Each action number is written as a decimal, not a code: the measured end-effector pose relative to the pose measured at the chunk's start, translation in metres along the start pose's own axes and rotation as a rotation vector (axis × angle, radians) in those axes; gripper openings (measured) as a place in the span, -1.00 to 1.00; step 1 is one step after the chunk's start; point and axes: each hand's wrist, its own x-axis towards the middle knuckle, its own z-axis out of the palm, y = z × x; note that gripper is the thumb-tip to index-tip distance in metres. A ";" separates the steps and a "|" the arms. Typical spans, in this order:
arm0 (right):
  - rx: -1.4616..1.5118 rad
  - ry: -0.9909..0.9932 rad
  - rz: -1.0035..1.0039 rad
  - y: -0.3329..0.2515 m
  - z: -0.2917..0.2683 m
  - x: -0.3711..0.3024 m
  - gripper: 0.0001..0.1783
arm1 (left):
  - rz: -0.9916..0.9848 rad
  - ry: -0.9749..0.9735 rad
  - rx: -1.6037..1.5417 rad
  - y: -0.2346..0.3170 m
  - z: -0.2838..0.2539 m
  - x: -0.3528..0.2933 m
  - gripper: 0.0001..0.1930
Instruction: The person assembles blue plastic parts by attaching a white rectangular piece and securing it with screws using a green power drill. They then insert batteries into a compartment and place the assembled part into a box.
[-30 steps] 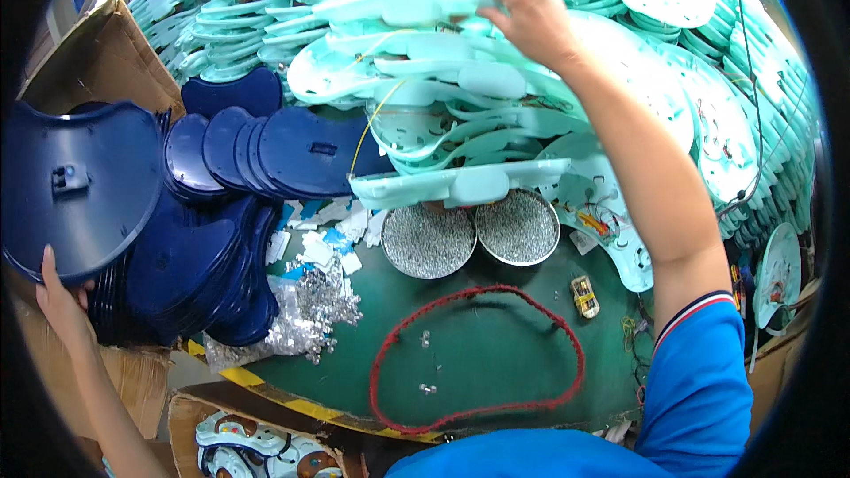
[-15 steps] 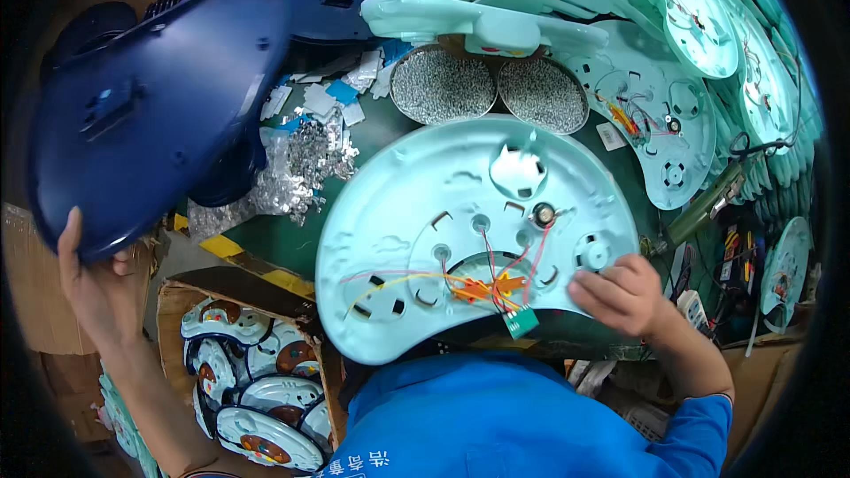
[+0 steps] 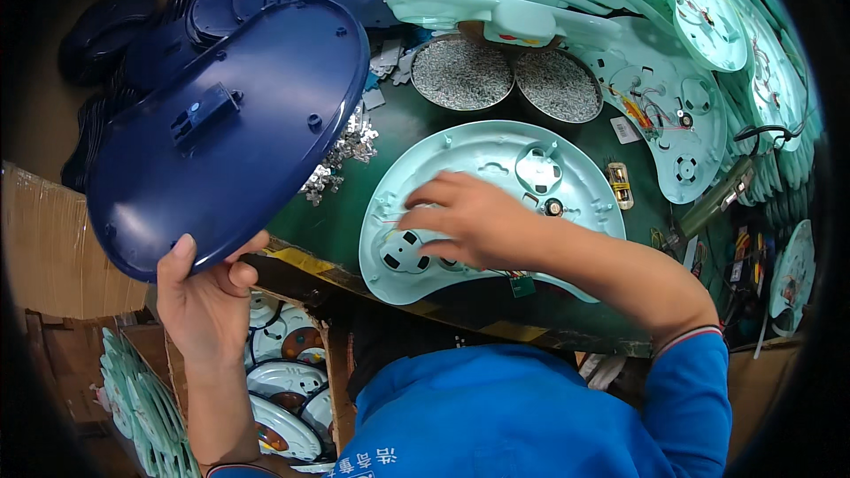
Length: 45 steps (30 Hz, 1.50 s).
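My left hand (image 3: pixel 208 296) grips the lower edge of a large dark blue plastic cover (image 3: pixel 239 137), held up tilted at the left, with a raised rectangular box on its face. A mint-green curved shell (image 3: pixel 558 279) lies on the table with its inner side up. Over its left half hovers my right hand (image 3: pixel 469 221), fingers apart, with nothing visible in them. Thin wires near the fingertips are partly hidden. A small black round part (image 3: pixel 553 207) sits in the shell, and a small green circuit board (image 3: pixel 522 285) shows at its near edge.
Two round tins (image 3: pixel 462 75) of small metal parts stand behind the shell. Stacked mint shells (image 3: pixel 691 62) fill the back right, beside a green hand tool (image 3: pixel 722 199). Blue covers (image 3: pixel 159 62) pile up at the left. A carton (image 3: pixel 336 372) of assembled pieces stands below the table edge.
The blue cover has moved right in my left hand. The mint shell now lies flat on the table. My right hand has left its right edge and crossed over its left half.
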 end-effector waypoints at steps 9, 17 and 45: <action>0.756 0.299 0.493 -0.003 0.030 0.018 -0.84 | 0.140 -0.186 0.613 -0.053 -0.041 -0.039 -0.31; 1.441 0.575 0.841 -0.058 0.008 0.007 -0.71 | -0.538 -0.187 0.032 -0.073 -0.012 -0.021 -0.05; 0.734 0.495 0.597 -0.051 -0.010 -0.002 -0.89 | -0.501 -0.406 -0.016 -0.109 0.025 -0.003 0.26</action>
